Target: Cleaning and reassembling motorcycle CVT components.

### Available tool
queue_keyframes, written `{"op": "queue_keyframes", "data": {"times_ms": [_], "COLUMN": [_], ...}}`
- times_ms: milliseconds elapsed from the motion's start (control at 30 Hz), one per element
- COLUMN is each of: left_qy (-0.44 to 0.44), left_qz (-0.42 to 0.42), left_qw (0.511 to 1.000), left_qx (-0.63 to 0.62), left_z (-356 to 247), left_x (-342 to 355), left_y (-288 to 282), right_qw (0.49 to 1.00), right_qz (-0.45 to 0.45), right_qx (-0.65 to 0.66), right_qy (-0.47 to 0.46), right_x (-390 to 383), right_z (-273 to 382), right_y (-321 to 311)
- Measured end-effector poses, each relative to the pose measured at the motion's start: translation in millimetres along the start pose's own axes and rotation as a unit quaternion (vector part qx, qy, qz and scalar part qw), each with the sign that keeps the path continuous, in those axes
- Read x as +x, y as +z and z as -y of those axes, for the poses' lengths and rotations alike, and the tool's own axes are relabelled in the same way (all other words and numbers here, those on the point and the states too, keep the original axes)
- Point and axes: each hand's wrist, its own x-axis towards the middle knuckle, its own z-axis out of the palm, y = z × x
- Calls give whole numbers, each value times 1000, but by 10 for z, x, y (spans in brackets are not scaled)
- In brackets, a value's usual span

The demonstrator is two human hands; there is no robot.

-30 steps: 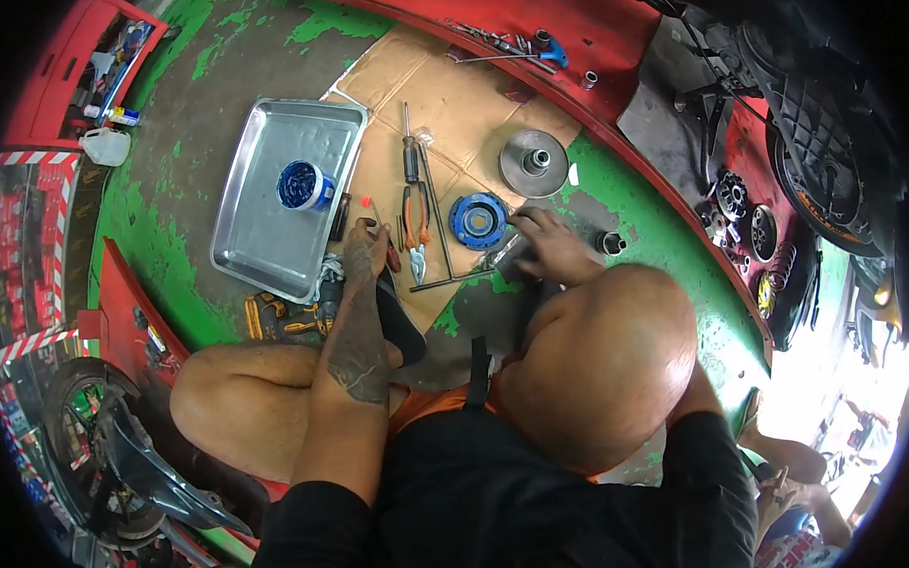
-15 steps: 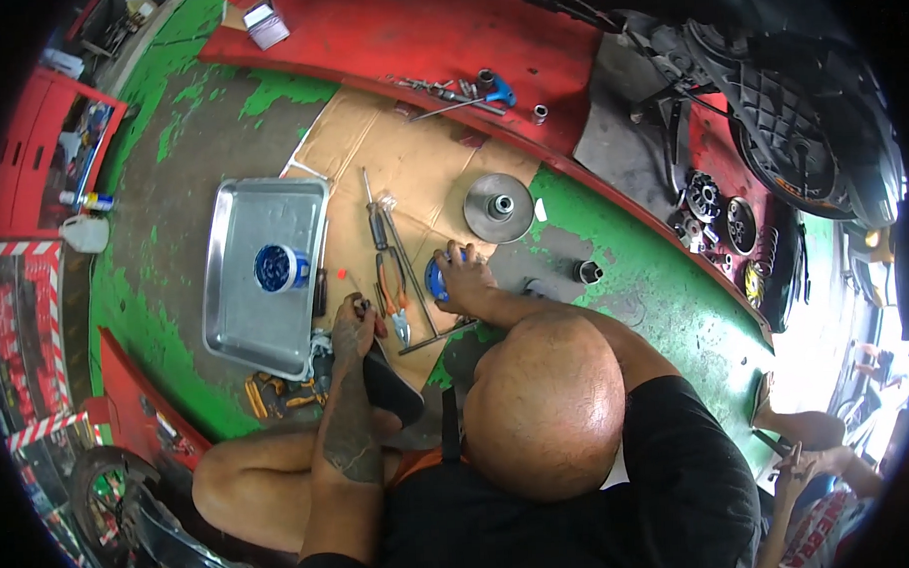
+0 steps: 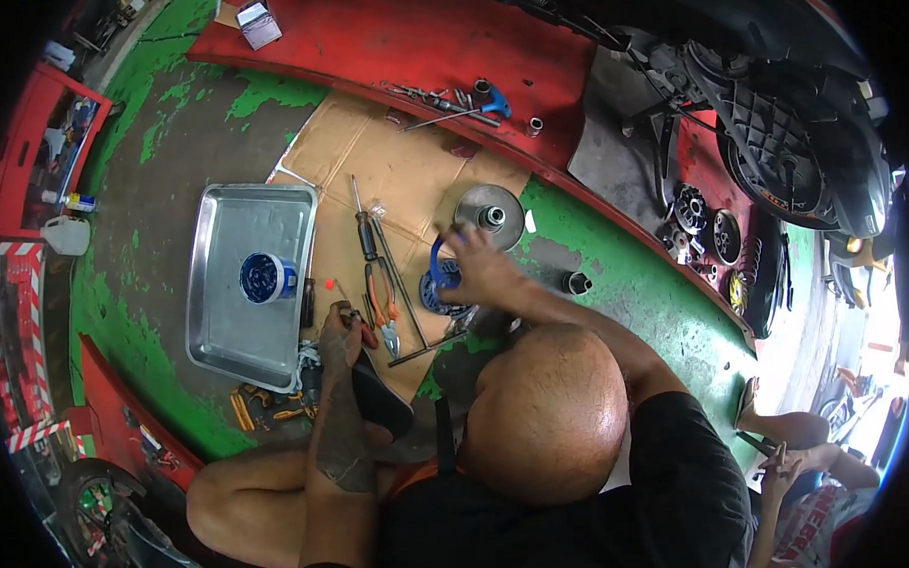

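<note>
In my head view, the right hand (image 3: 481,270) is reaching across the cardboard (image 3: 335,148), its fingers bent and pinching the edge of a blue ring (image 3: 436,257). This ring stands tilted, and just below it there is a round part (image 3: 440,293) with blue on it, lying partly under the hand; I cannot tell if the two are touching. The left hand (image 3: 339,333) is low, near the lower edge of the cardboard, with its fingers curled inward. Beside these fingers I notice a red-handled tool (image 3: 368,337), but the hand covers too much, so I cannot tell if it is gripped. Between the two hands lie pliers with orange handles (image 3: 377,287), and above them a screwdriver (image 3: 363,227) with dark handle. A long T-shaped bar (image 3: 402,286) lies next to the pliers, on the side of the right hand. Beyond the right hand I see a grey metal disc (image 3: 492,198) with a raised hub, and to its lower right a dark socket (image 3: 577,283) on the green floor (image 3: 630,293). At left, a metal tray (image 3: 200,293) bears a tub of blue paste (image 3: 266,278).
</note>
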Motion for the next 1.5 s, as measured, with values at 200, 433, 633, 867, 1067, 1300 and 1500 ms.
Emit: {"op": "queue_keyframes", "data": {"times_ms": [200, 433, 633, 867, 1067, 1300, 1500], "left_qy": [-45, 32, 53, 137, -34, 5, 86], "left_qz": [46, 12, 12, 0, -34, -28, 45], "left_qw": [996, 998, 997, 990, 998, 990, 986], "left_qx": [-63, -46, -58, -39, 40, 138, 137], "left_z": [-259, 204, 309, 166, -222, -311, -534], "left_x": [-22, 148, 106, 199, -126, -129, -56], "left_y": [-18, 226, 138, 350, 63, 200, -92], "right_qw": [927, 920, 832, 794, 858, 994, 967], "right_qz": [-372, -371, -465, -372, -462, -25, 3], "right_qx": [-44, -74, -89, -185, -186, -4, -167], "right_qy": [27, 103, 289, 444, 126, -110, -193], "right_x": [356, 45, -1121, -2215, -1333, -631, -147], "right_z": [-829, -1355, -2019, -3711, -1979, -608, -614], "right_y": [-1223, -1549, -1266, -1549, -1371, 204, 916]}}
